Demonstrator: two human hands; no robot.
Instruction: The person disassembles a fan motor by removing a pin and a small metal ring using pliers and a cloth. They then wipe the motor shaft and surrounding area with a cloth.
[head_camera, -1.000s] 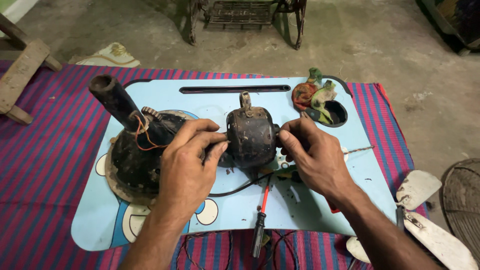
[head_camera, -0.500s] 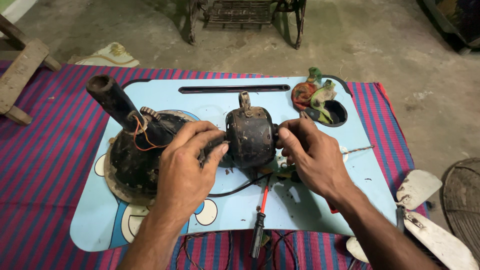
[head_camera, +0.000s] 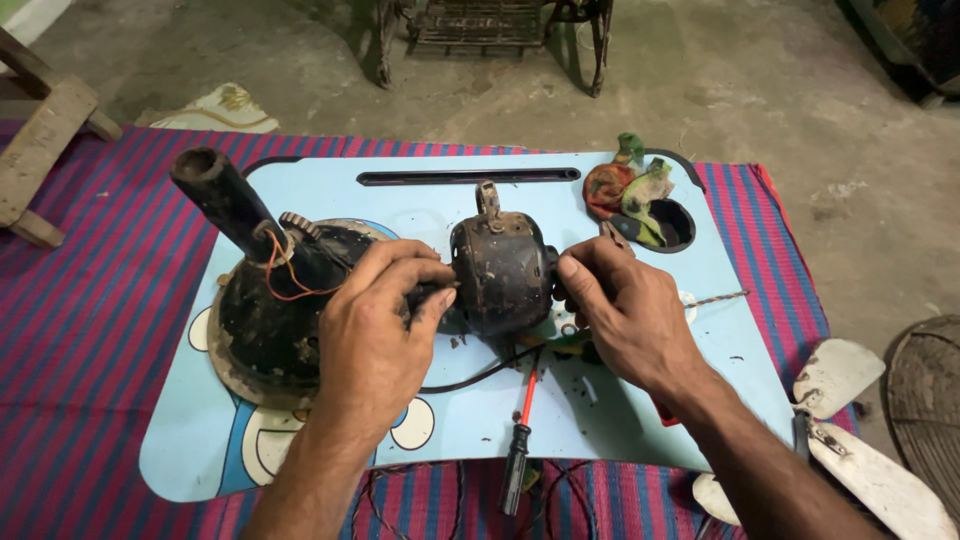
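Both hands gripping the dark motor housing (head_camera: 502, 262) over the blue counter (head_camera: 700, 330): left hand (head_camera: 375, 335) clenching its near end, right hand (head_camera: 625, 315) pinching the shaft side. Best keeping it braced, twisting evenly.

The dark, grimy motor housing (head_camera: 500, 265) sits on its side at the middle of the light-blue desk (head_camera: 450, 200), a small lug sticking up at its far edge. My fingers (head_camera: 425, 290) press it from the left, my other fingers (head_camera: 580, 280) from the right.
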